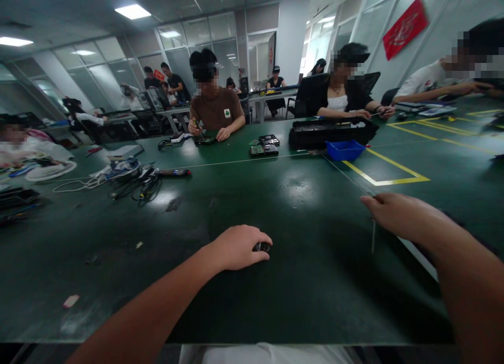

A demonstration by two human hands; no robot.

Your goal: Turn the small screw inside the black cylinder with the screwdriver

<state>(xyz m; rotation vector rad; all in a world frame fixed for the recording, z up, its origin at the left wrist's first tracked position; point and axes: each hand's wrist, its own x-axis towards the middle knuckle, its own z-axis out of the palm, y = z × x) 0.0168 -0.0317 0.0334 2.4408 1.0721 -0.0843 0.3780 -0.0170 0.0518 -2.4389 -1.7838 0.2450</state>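
Observation:
On the green table [291, 301], my left hand [242, 247] is closed round a small dark, shiny object [262, 246] that shows between thumb and fingers. Further right, my right hand [397, 214] is raised over the table with its fingers curled. A thin metal shaft [373, 237] points down from under it; the rest of that tool is hidden by the hand. Below the right forearm runs a pale straight edge [419, 259], partly covered by the arm.
A blue tray [345, 150] stands before a long black case [331, 134]. Circuit boards and drives [264, 146] lie left of it. Tangled cables [145, 183] are at the left. Across the table a person in brown [216, 104] works; other people sit at the right.

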